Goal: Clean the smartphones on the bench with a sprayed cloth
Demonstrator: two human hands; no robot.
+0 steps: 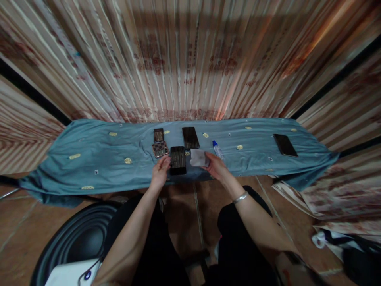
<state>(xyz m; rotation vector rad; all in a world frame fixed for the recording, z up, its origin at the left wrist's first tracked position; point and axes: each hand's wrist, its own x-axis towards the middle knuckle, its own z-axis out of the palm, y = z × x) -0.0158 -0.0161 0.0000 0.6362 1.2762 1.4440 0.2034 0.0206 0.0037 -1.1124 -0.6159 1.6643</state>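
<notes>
White sheet [197,158] in outstretched right hand [216,165]

A silvery bangle [240,198] and seemingly black trousers [235,246] are worn.

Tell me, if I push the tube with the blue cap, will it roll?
The tube would probably roll sideways, since its body looks long and rounded. The wrinkled cloth under it might slow it. Being slim, it may feel light.
</notes>
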